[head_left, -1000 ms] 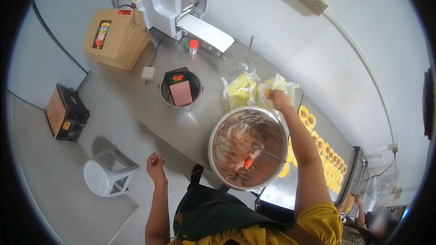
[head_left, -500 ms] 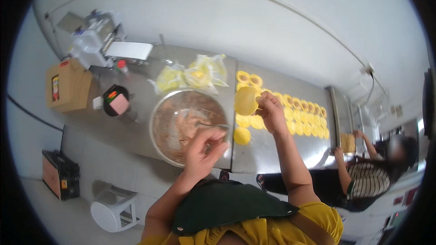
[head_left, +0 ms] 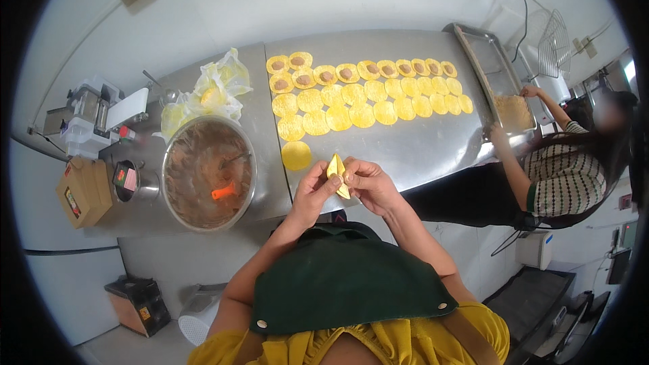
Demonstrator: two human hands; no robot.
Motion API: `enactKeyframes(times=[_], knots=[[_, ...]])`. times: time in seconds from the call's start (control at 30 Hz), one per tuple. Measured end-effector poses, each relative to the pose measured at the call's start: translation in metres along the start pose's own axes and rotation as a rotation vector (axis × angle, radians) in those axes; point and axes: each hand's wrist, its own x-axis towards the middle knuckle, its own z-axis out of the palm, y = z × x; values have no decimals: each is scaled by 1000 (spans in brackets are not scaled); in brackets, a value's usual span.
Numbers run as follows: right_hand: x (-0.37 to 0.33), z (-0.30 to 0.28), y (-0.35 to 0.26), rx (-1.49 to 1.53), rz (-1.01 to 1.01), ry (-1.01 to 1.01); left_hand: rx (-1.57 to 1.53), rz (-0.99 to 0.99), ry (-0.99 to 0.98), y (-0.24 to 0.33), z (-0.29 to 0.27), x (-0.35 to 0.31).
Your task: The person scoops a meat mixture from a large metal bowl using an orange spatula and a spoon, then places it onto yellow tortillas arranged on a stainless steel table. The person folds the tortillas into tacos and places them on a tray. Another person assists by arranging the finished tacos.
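My left hand and my right hand meet at the table's front edge, pinching a yellow dough wrapper folded lengthwise between them. Whatever lies inside the fold is hidden. Beyond my hands, a plain round wrapper lies alone on the steel table, left of them. Farther back are rows of flat yellow wrappers, the back ones topped with lumps of brown filling. To the left stands a big steel bowl of pinkish-brown paste, with an orange-handled tool resting in it.
Plastic bags lie behind the bowl. A dark pot, a cardboard box and a white machine are at the far left. At right, another person works at a metal tray.
My right hand has brought the round wrapper back toward me, where it is now folded. My left hand has left the bowl and joined it. The view has swung, bringing more of the right into sight.
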Motion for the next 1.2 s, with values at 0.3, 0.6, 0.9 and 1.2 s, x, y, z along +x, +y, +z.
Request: enactKeyframes(times=[0.3,0.6,0.9,1.2], knots=[[-2,-13,48,-18,114,220,209,10,317,-32,-17,-19],[8,-6,77,34,72,88,352,86,354,-35,-36,-50],[6,-1,86,-315,-27,166,174,-9,382,-41,-41,-50],[91,-45,52,-986,-140,279,272,-13,452,-47,-57,-67]])
